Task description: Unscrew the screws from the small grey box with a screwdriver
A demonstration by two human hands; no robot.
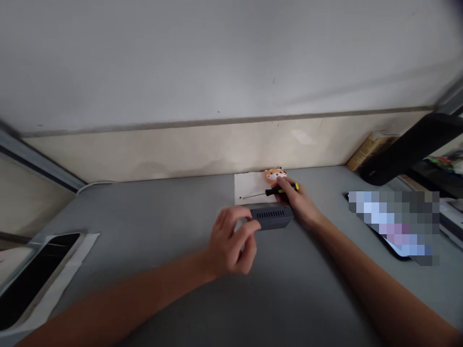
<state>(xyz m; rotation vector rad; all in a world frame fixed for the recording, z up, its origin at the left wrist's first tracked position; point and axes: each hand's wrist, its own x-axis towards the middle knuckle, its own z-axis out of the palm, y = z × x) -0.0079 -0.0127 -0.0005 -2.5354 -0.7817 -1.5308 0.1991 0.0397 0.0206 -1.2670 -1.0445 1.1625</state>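
Screwdriver [270,192], one: held in right hand [297,201] near worktop [166,207] back edge. Box [273,221], one: overlapped by left hand [230,241]; whether gripped cannot be told.

A big, flat gray table [162,207] fills the bottom, and its back edge runs along a smooth cream panel [195,149]. Above that, a thin gray strip [144,128] goes across under a big, plain light-gray wall [181,62]. A metal bar [39,159] slants down to the table's back left corner, and the light is soft and dim, with one pale shiny patch [302,137] on the panel.
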